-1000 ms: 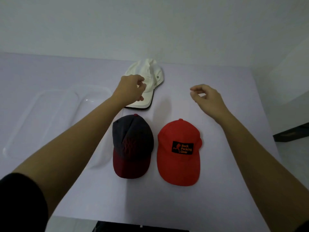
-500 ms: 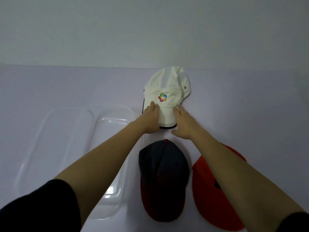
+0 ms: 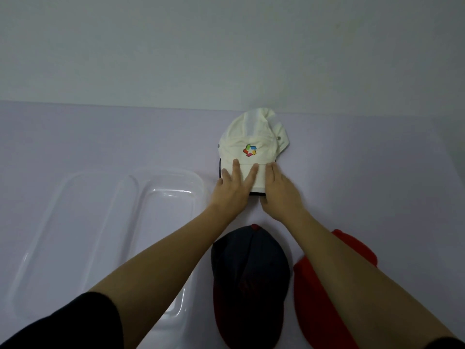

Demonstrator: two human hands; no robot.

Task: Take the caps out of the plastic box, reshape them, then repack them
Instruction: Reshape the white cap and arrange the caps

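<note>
A white cap (image 3: pixel 251 137) with a coloured logo lies at the far side of the table, brim toward me. My left hand (image 3: pixel 232 190) lies flat on the brim with straight, spread fingers. My right hand (image 3: pixel 280 195) presses flat on the brim's right side. Closer to me lie a dark navy cap with a dark red brim (image 3: pixel 249 278) and a red cap (image 3: pixel 324 298), partly hidden under my right forearm. The clear plastic box (image 3: pixel 173 182) stands at the left with nothing in it.
A clear lid (image 3: pixel 63 235) lies left of the box. The pale table (image 3: pixel 377 197) meets a plain wall at the back. My forearms cross over the box's right rim and the near caps.
Both hands came down from the air onto the white cap's brim. The left hand's fingers have since spread and slid further onto the brim. My view has tilted toward the far edge.
</note>
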